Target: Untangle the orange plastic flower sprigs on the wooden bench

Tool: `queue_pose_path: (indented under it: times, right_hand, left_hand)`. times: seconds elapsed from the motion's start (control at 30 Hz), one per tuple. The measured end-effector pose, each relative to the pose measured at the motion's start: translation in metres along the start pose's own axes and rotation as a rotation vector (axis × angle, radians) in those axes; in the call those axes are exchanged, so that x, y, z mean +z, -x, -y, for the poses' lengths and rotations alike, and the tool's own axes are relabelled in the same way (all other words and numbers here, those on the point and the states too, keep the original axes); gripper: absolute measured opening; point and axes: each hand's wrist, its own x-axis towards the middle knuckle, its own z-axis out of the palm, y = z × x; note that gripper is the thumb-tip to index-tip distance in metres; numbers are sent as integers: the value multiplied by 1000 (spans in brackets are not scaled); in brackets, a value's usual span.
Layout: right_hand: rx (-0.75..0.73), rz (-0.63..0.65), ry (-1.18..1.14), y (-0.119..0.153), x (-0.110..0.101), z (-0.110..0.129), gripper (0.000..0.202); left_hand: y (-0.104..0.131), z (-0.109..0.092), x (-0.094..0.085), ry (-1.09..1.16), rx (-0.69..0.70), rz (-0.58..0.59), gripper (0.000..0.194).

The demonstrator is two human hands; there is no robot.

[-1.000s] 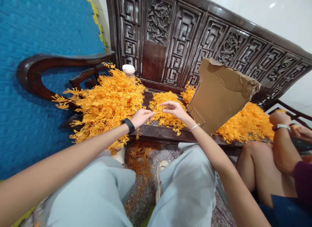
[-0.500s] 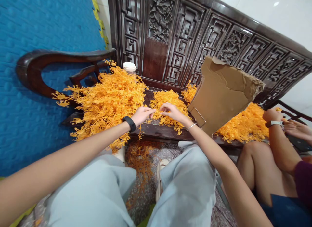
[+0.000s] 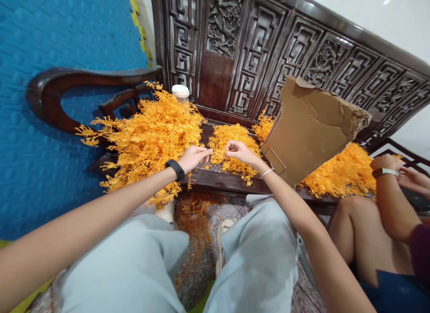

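Observation:
My left hand [image 3: 195, 158], with a black band at its wrist, is closed in a pinch at the right edge of a big heap of orange branched plastic-looking sprigs [image 3: 157, 129]. What its fingertips hold, if anything, is too small to make out. A short gap away, my right hand [image 3: 240, 152] has thumb and fingers pinched together above a smaller pile of orange pieces [image 3: 231, 138]. Whatever lies in that pinch is hidden. Both piles rest on the seat of a dark wooden bench [image 3: 215, 178].
A cardboard sheet [image 3: 312, 129] leans to the right, with another orange pile [image 3: 349, 174] beyond it. There a co-worker's hands [image 3: 389, 165] are busy. Behind the heap stands a white-lidded cup [image 3: 180, 92]. Orange scraps [image 3: 195, 219] litter the floor.
My hands have drawn apart: the left has shifted slightly left and the right slightly to the right. The whole view has drifted a little.

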Motion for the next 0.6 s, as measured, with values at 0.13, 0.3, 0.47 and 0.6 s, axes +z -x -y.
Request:
queue_pose_path:
  times: [0.13, 0.3, 0.47, 0.6]
  right_hand:
    - [-22, -61, 3, -3, -1, -5, 14]
    - [-31, -130, 138, -7, -5, -8, 12]
    - [-28, -285, 99, -10, -12, -11, 11]
    - [20, -407, -63, -14, -16, -13, 7]
  left_hand:
    - [-1, 2, 1, 1, 13, 29, 40]
    - [-2, 0, 4, -21, 5, 40, 39]
    - [-2, -7, 11, -61, 25, 23, 36]
    - [-7, -14, 19, -10, 14, 1, 33]
